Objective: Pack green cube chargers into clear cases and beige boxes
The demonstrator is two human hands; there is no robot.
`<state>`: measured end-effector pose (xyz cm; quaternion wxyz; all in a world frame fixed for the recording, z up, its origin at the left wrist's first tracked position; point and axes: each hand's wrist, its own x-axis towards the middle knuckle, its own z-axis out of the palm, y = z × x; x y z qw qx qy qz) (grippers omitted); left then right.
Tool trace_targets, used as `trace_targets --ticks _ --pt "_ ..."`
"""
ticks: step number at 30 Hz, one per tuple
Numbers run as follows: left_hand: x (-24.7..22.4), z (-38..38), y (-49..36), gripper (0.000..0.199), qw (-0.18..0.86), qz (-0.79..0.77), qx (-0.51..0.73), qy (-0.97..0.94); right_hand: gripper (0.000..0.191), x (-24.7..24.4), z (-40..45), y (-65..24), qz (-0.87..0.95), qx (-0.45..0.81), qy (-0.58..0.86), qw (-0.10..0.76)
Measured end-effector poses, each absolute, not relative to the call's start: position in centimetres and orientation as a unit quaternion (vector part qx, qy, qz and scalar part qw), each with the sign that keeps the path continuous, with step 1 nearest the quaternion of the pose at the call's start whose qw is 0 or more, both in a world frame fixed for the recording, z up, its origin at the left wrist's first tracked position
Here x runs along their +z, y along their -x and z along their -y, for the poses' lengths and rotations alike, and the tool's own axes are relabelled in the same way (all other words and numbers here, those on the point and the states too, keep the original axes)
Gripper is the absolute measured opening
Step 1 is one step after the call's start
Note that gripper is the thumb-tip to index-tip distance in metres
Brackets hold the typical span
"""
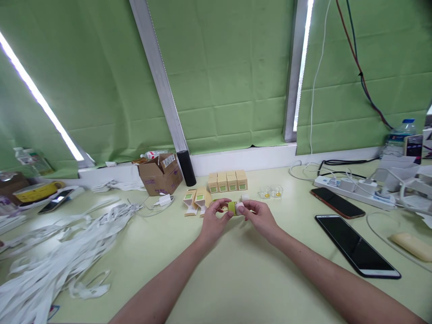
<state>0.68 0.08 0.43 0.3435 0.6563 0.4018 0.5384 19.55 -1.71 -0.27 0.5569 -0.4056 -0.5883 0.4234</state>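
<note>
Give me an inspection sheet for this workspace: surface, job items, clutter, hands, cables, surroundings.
Surface: pale table; spills: nothing seen.
Job items: green-and-white item between both hands.
Clutter: white strips heaped left; small boxes and clear containers beyond the hands; phones on both sides.
Hands: left hand grips the green part, right hand the white part.
Cables: tangled around the power strip; touching the hands: nothing seen.
Surroundings: green blinds behind the table.
</note>
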Motion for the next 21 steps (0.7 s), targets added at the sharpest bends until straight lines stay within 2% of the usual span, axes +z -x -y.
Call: trace_targets --ticks 21 --pt "0.51 0.28 -0.64 0.039 0.290 -0.405 0.523 -0.692 0.047 -1.01 1.68 -19.37 0.586 0.437 0.389 0.560"
